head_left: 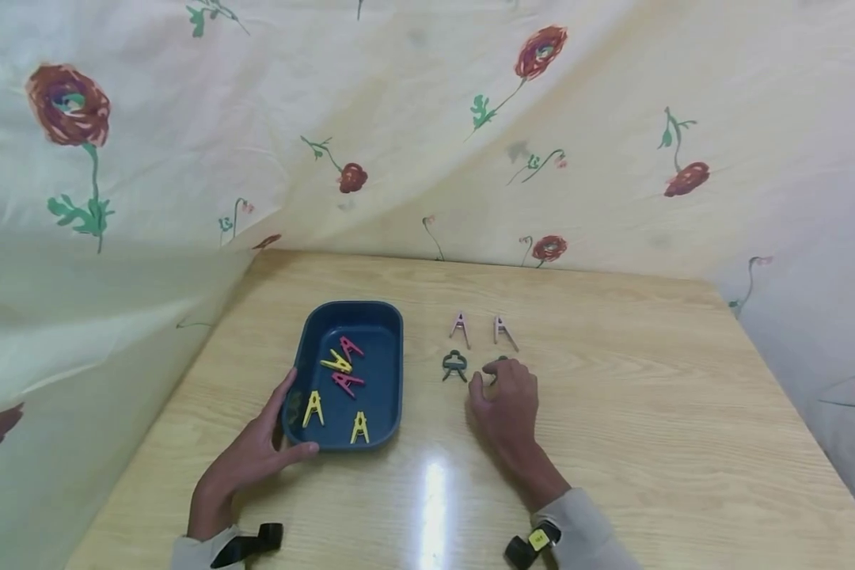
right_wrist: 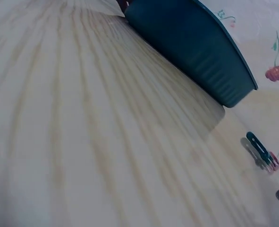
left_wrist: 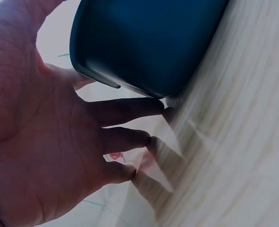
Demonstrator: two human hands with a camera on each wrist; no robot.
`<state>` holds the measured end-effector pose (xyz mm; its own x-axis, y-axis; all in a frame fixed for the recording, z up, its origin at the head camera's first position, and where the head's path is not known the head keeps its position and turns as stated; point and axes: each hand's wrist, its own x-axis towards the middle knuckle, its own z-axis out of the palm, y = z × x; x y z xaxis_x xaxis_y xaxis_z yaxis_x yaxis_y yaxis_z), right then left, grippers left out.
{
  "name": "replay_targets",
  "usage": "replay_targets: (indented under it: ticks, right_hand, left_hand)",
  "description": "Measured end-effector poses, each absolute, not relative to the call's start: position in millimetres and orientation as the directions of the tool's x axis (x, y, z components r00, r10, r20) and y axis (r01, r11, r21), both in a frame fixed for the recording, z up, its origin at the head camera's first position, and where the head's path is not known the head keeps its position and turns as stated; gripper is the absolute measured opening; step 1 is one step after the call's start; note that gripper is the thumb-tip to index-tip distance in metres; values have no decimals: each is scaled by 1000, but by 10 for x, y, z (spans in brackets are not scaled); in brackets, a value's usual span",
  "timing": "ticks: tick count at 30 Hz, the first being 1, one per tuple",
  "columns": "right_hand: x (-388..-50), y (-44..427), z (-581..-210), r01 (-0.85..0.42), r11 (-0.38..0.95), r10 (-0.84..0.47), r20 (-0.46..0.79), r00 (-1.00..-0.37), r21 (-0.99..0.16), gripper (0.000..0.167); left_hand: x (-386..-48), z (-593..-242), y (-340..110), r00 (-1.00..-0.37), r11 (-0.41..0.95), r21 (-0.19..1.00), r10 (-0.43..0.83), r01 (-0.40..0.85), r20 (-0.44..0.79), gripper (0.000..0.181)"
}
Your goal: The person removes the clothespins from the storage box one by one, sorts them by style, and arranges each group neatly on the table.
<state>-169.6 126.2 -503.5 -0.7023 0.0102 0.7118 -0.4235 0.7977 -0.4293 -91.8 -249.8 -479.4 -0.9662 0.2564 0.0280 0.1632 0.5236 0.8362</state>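
Observation:
A dark blue tray (head_left: 381, 340) stands on the table with several yellow and pink clips in it, among them a yellow clip (head_left: 313, 408). My left hand (head_left: 252, 451) rests against its left side and near corner, fingers spread; the left wrist view shows the tray wall (left_wrist: 144, 52) beside the straight fingers of the hand (left_wrist: 49, 127). To the right of the tray, my right hand (head_left: 506, 404) is over a dark green clip (head_left: 501, 361), mostly hidden by its bent fingers; whether they grip it I cannot tell. Another green clip (head_left: 454, 365) lies just left of that hand.
Two pale pink clips, one on the left (head_left: 460, 328) and one on the right (head_left: 503, 332), lie beyond the green ones. A flowered cloth (head_left: 427, 142) hangs behind the wooden table (head_left: 648, 396) and along both its sides.

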Motion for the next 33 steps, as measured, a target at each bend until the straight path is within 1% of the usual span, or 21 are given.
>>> replay_targets:
  ticks: [3, 8, 11, 14, 20, 24, 28, 30, 33]
  right_hand:
    - [-1693, 1210, -5052, -454, 780, -4, 723, -691, -430, 13]
    - [-1782, 1124, -5038, -495, 749, -4, 744, -669, -441, 18]
    - [-1833, 1044, -5002, -517, 717, -4, 739, -673, -467, 22]
    - [-1877, 912, -4961, -528, 684, -2, 723, -691, -503, 24]
    - [-1883, 533, -4880, -568, 616, -38, 699, -714, -547, 22]
    - [-1885, 304, -4746, -583, 583, -87, 671, -737, -565, 21]
    - [-1884, 101, -4628, -583, 583, -142, 636, -759, -566, 22]
    - [-1866, 5, -4589, -597, 580, -197, 616, -763, -554, 23]
    - [-1828, -110, -4545, -611, 585, -312, 548, -776, -533, 27]
  left_hand:
    - [-881, -4807, -2501, -969, 521, 839, 247, 157, 28, 110]
    - [-918, -4817, -2515, -969, 513, 842, 244, 168, 45, 111]
    - [-919, -4818, -2506, -970, 504, 847, 239, 166, 48, 110]
    - [-924, -4818, -2490, -970, 497, 851, 238, 168, 52, 110]
    - [-877, -4786, -2509, -972, 511, 845, 229, 158, 43, 110]
    - [-906, -4757, -2511, -971, 514, 843, 235, 156, 36, 109]
    - [-949, -4759, -2488, -966, 510, 842, 251, 178, 52, 109]
    - [-935, -4771, -2478, -969, 520, 837, 242, 171, 48, 109]
    - [-883, -4786, -2464, -976, 533, 835, 218, 141, 26, 108]
